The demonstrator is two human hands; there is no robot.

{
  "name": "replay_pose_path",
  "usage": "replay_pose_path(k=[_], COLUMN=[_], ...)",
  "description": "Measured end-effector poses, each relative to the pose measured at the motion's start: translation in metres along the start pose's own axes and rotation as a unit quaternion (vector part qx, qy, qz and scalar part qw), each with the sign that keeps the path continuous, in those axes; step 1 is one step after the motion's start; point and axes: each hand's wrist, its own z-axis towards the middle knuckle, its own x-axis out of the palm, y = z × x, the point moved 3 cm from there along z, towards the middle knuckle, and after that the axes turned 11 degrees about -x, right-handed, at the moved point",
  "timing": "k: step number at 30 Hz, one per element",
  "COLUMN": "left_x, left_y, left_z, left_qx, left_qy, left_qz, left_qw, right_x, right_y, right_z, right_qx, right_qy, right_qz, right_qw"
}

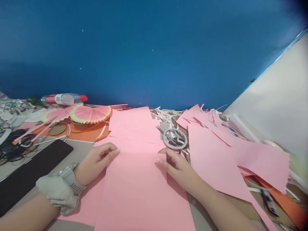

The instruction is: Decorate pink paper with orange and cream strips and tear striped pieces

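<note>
A pink sheet of paper (144, 192) lies before me, its far edge a straight line running between my hands. At that edge's left end, my left hand (99, 158) pinches the paper between thumb and fingers. My right hand (176, 166) pinches the opposite end the same way, thumb on top. More pink paper (134, 123) lies under and beyond the sheet. Just past my right hand rests a white roll of tape (175, 139), with dark-handled scissors partly visible through and around it. My left wrist wears a watch and a grey-green scrunchie.
Pink pleated paper fans (91, 114) lie at the back left near a plastic bottle (64, 98). A black slab-like object (36, 171) and cables are left. Loose pink sheets (214, 157), white paper strips (168, 114) and a utility knife (269, 202) cover the right. A blue wall stands behind.
</note>
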Motion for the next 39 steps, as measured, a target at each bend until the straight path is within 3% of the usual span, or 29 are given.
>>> replay_pose_path(k=[4, 12, 16, 20, 25, 28, 33, 39], left_x=[0.004, 0.002, -0.003, 0.0, 0.012, 0.015, 0.013, 0.007], left_y=[-0.001, 0.003, 0.002, 0.008, 0.021, 0.024, 0.019, 0.004], left_z=[-0.003, -0.001, -0.001, 0.001, 0.005, 0.006, 0.003, 0.0], left_qx=[0.001, 0.003, 0.015, 0.023, 0.008, 0.02, 0.027, 0.06], left_qy=[0.016, -0.034, -0.115, -0.185, -0.161, -0.139, -0.143, -0.167], left_qz=[0.027, 0.067, 0.11, 0.19, 0.254, 0.268, 0.264, 0.242], left_qw=[1.0, 0.997, 0.987, 0.964, 0.954, 0.953, 0.953, 0.954], right_x=[0.003, -0.001, -0.001, 0.004, 0.01, 0.01, 0.01, 0.007], right_y=[-0.001, 0.005, 0.0, -0.005, -0.008, -0.008, -0.008, -0.001], right_z=[0.0, -0.002, 0.0, 0.0, -0.002, -0.001, 0.0, 0.001], right_qx=[0.013, -0.028, -0.058, -0.113, -0.105, -0.095, -0.109, -0.168], right_qy=[0.021, -0.004, -0.019, 0.002, 0.103, 0.122, 0.106, 0.03], right_qz=[0.01, -0.155, -0.221, -0.349, -0.394, -0.393, -0.403, -0.406], right_qw=[1.0, 0.987, 0.973, 0.93, 0.907, 0.906, 0.903, 0.898])
